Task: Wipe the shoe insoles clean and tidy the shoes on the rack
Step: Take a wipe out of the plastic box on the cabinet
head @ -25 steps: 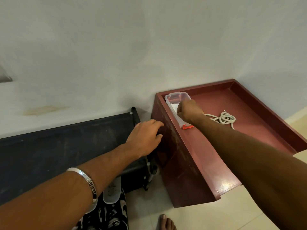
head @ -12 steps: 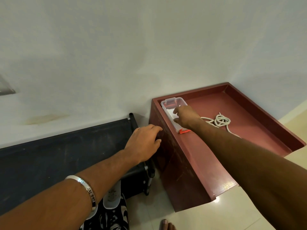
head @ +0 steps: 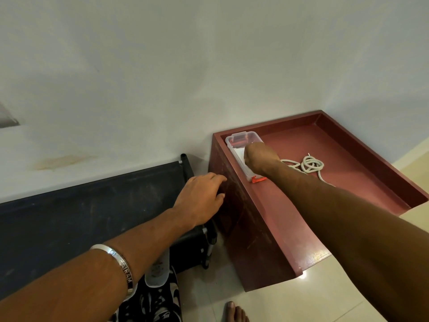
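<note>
So this looks like the very start of the job, the fetch-a-wipe step, nothing's been cleaned yet as far as I can tell. Biggest thing in view is the long black fabric-topped shoe rack point(head: 92, 205) along the wall, and right beside it sits a dark red wooden box-shaped cabinet with a raised rim point(head: 267, 219). Up in its back-left corner there's a clear plastic box with orange latches point(head: 241, 145), white sheets inside, probably wipes. The right hand point(head: 261, 156) is down on that box with its fingers curled; looks like it's pinching something in there, but its own knuckles hide the fingertips so I can't tell for sure. The left hand point(head: 200, 198) is relaxed and holds nothing, fingertips touching the cabinet's side. Next move, I'd guess: pull one sheet free without dragging the box along. A coiled white cord point(head: 311, 165) lies just right of the box. The black-and-white patterned sneaker point(head: 160, 298) and white insole point(head: 157, 270) sit on the floor under the left forearm.
</note>
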